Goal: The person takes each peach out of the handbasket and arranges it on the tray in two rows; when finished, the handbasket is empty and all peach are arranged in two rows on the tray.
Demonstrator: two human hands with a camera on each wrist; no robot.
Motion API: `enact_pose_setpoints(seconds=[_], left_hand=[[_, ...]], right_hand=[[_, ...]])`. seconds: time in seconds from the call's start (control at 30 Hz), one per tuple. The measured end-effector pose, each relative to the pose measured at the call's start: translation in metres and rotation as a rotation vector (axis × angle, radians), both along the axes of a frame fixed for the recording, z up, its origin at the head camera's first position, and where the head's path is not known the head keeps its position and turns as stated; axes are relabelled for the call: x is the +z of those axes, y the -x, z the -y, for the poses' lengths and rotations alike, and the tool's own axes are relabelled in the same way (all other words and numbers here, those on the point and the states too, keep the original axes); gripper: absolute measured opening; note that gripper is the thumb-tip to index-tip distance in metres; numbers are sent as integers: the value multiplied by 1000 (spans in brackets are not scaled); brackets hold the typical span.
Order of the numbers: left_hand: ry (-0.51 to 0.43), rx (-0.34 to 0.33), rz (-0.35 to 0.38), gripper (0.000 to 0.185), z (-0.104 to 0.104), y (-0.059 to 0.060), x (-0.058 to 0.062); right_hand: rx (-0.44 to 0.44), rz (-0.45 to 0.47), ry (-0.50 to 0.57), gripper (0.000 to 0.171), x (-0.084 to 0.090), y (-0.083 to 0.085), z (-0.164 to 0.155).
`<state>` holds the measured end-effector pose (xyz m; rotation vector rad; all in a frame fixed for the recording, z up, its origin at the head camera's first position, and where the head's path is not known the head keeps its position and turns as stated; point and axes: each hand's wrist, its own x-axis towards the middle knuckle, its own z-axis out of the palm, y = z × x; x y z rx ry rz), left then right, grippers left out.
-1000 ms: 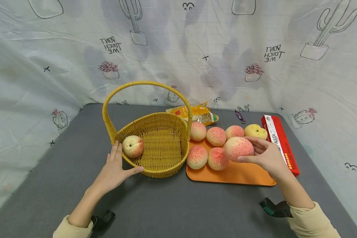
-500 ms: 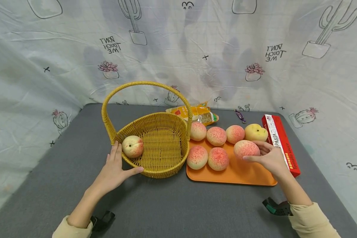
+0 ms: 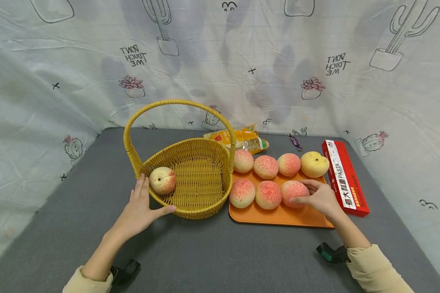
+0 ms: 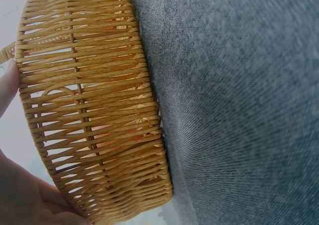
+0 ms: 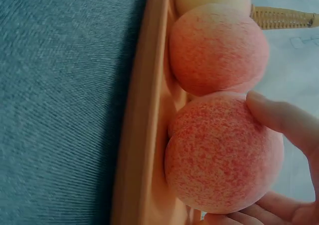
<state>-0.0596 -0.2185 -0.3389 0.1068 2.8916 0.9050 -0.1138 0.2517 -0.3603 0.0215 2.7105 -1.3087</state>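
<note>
My right hand (image 3: pixel 318 198) grips a pink-speckled peach (image 3: pixel 292 193) at the right end of the front row on the orange tray (image 3: pixel 278 218). In the right wrist view, thumb and fingers curve round this peach (image 5: pixel 224 155), which sits against the neighbouring peach (image 5: pixel 219 48). The left hand (image 3: pixel 139 211) rests on the left front rim of a yellow wicker basket (image 3: pixel 201 213), thumb spread along the front and fingers at the handle's base. In the left wrist view its fingers lie at the woven wall (image 4: pixel 94 100). One pale peach (image 3: pixel 163 180) lies inside the basket.
More peaches (image 3: pixel 266 167) line the tray's back row, with a yellow one (image 3: pixel 314 164) at its right end. A red pasta box (image 3: pixel 346 179) lies right of the tray. Behind are an orange food bag (image 3: pixel 242 139) and a purple-wrapped candy (image 3: pixel 295 142).
My right hand has lowered the peach onto the tray, first moving right, then left beside the front-row peaches. The left hand has stayed on the basket rim.
</note>
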Motion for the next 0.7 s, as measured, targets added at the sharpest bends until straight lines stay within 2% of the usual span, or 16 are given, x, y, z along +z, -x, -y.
enact_pose_setpoints(seconds=[0.17, 0.5, 0.7], left_hand=[[-14, -3, 2, 122, 0, 0, 0], [-19, 0, 3, 122, 1, -1, 1], [-20, -5, 3, 122, 1, 1, 0]], right_hand=[[65, 1, -92, 77, 2, 1, 1], [175, 8, -158, 80, 8, 6, -1], [239, -37, -222, 87, 30, 11, 2]])
